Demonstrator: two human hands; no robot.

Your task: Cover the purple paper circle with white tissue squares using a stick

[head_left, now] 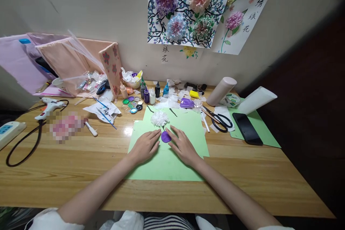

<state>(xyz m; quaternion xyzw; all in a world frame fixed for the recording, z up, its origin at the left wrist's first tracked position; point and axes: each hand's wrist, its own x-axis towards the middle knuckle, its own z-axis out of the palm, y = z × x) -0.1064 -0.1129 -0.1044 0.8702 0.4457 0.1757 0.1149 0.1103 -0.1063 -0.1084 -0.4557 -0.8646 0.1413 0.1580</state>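
A flat purple disc (166, 137) lies on the green paper (172, 169), just below a white ruffled flower (159, 118) with a short dark stem. My left hand (145, 146) rests on the paper at the disc's left, fingers stretched out and nothing in them. On the other side my right hand (183, 145) lies with its fingers spread, the fingertips at the disc's right edge. Whether they press on it I cannot tell. Two dark painted strokes show near the top of the paper.
Black-handled scissors (222, 120) and a phone (247, 128) lie to the right. Paint bottles (152, 97) and a purple clay pack (187, 103) stand behind the paper. At left are blue brushes (105, 114) on a stained tissue and a glue gun (51, 107) with its cable.
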